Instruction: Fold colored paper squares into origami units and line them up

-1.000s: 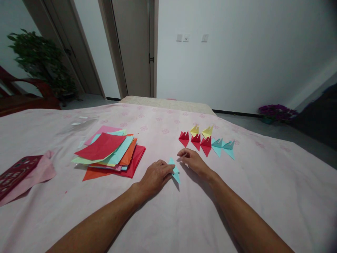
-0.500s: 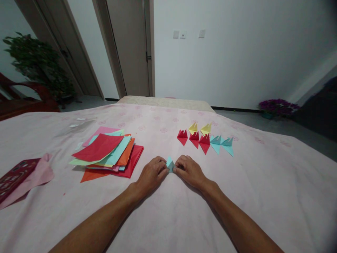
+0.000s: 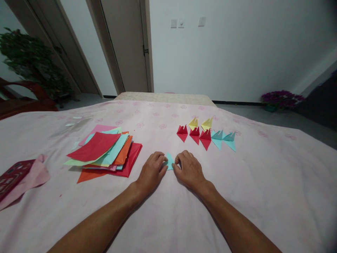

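And now the right hand, clear of the light-blue paper a second ago, pinches it opposite the pinching left hand, making this two-handed folding!

Pink cloth with faded flower prints, kinda wrinkly. At its left edge there's a dark red pack with lighter markings I can't read, plus a pink sheet poking out beside it. Further back, something see-through with two white labels. Past the cloth you get a beige tabletop. Left side: a reddish wooden chair and a big leafy plant near a brown door. Second door has a dark handle. White wall, three wall plates, and purple flowers in a green pot off right.
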The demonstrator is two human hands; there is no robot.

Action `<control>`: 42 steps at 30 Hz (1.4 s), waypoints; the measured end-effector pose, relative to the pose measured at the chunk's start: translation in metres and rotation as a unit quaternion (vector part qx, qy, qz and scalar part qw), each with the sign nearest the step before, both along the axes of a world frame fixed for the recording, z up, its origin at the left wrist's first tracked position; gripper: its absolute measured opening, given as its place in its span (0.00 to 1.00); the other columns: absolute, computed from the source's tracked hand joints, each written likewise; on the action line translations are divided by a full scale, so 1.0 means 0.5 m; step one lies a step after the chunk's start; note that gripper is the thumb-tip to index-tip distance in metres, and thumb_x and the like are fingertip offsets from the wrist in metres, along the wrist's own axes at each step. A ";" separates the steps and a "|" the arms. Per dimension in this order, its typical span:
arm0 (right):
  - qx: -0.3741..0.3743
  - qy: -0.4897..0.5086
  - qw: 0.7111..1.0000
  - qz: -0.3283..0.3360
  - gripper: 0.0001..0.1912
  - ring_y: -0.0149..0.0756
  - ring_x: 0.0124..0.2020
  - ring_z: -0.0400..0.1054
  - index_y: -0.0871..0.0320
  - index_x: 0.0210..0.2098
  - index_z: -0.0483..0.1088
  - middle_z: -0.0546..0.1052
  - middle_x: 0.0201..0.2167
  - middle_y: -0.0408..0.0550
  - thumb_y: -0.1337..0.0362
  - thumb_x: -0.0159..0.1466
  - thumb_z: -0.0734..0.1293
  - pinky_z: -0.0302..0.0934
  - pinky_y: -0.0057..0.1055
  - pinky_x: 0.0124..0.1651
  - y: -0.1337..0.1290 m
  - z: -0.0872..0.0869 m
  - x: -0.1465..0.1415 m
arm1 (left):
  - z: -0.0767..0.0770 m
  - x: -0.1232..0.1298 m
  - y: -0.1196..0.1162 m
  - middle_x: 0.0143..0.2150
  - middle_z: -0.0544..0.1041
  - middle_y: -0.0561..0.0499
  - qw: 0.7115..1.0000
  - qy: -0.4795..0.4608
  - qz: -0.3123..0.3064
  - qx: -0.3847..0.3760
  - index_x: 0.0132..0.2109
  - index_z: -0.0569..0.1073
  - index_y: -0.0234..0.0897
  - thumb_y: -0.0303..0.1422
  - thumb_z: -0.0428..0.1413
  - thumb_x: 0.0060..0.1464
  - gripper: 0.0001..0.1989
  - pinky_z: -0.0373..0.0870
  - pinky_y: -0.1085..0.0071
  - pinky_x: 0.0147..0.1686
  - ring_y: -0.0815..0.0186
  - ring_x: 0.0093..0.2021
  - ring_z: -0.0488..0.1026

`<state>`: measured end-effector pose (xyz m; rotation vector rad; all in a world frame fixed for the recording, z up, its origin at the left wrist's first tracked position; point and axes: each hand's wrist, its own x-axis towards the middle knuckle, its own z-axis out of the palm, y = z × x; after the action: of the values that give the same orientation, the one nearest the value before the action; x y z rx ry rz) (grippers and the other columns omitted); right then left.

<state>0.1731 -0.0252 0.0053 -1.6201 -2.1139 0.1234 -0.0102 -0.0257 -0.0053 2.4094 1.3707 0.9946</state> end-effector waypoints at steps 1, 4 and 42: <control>0.005 0.006 1.000 0.001 0.04 0.39 0.39 0.62 0.54 0.33 0.66 0.70 0.36 0.46 0.65 0.61 0.67 0.53 0.34 0.41 -0.001 -0.001 0.000 | -0.006 0.000 0.001 0.49 0.74 0.45 1.000 0.007 -0.012 0.018 0.47 0.72 0.38 0.24 0.56 0.58 0.10 0.72 0.60 0.49 0.59 0.50 0.72; 0.012 0.018 1.000 0.002 0.07 0.39 0.40 0.62 0.54 0.37 0.65 0.70 0.37 0.45 0.66 0.60 0.67 0.53 0.34 0.42 -0.003 -0.002 0.000 | -0.025 -0.002 0.008 0.55 0.75 0.43 0.996 0.043 -0.046 0.059 0.52 0.73 0.39 0.28 0.53 0.62 0.12 0.70 0.56 0.56 0.57 0.57 0.71; 0.015 0.215 0.976 0.036 0.07 0.32 0.32 0.67 0.53 0.39 0.70 0.73 0.38 0.42 0.61 0.62 0.64 0.61 0.30 0.38 0.011 -0.026 0.025 | -0.026 -0.021 -0.009 0.58 0.72 0.44 0.988 -0.125 0.004 -0.091 0.52 0.75 0.41 0.37 0.60 0.55 0.17 0.64 0.57 0.59 0.56 0.59 0.69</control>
<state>0.1854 -0.0198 -0.0080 -1.3533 -1.8270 0.4239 -0.0206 -0.0302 -0.0185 2.0707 1.3196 1.0792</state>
